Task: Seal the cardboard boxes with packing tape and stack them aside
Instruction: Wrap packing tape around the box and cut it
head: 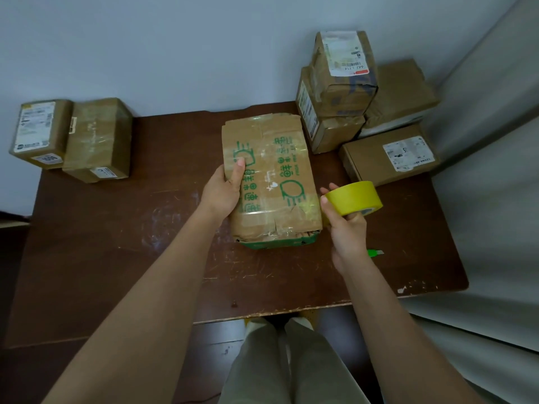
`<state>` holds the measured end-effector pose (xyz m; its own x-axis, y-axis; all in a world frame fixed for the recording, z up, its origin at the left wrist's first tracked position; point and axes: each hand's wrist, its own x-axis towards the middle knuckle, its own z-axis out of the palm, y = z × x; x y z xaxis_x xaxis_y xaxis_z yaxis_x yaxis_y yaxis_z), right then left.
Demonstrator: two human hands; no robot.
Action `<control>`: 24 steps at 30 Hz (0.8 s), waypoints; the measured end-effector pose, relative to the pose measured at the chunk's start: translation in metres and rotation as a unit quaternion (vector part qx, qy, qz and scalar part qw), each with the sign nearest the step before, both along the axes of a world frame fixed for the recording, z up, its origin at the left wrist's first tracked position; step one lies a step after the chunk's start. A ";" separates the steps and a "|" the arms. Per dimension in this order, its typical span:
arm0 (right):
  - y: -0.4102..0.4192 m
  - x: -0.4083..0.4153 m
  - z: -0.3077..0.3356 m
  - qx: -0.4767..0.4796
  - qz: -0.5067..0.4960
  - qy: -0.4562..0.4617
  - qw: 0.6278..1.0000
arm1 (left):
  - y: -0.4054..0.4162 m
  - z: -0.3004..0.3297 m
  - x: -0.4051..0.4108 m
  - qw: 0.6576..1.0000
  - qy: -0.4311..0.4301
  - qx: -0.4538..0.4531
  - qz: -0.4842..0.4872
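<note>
Cardboard, green-printed and crumpled, the box (268,182) I'm working on lies mid-table with no yellow tape on it yet. My left hand (224,188) grips its left edge; my right hand (345,225) pinches the yellow tape roll (354,198) just beside it. Two boxes (73,138) sit far left, a pile (364,109) far right. I judge sealing and stacking remain.

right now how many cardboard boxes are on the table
7 in view: one at the centre under the left hand, two far left, four far right. More may hide behind.
</note>
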<state>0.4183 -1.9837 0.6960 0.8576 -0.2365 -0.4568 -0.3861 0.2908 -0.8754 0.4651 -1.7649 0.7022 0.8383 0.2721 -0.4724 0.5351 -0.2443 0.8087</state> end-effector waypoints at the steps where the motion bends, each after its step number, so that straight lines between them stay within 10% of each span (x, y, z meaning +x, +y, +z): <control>1: 0.002 0.000 -0.003 0.016 -0.007 0.011 1.000 | -0.003 0.000 0.001 1.000 -0.005 0.011 0.002; 10: 0.004 0.002 -0.011 0.027 -0.013 0.039 0.999 | -0.026 0.006 -0.009 0.983 -0.018 0.176 0.040; 15: 0.003 0.001 -0.009 0.022 -0.010 0.049 0.998 | -0.045 0.022 -0.005 0.883 -0.147 0.442 -0.055; 24: 0.005 -0.004 -0.009 0.028 -0.031 0.042 0.998 | -0.078 0.017 -0.006 0.857 -0.075 0.464 -0.212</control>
<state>0.4145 -1.9782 0.6872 0.8001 -0.2600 -0.5407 -0.4370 0.3648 -0.8221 0.4593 -1.8431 0.7193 0.9869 0.1288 -0.0967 0.1469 -0.9659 0.2130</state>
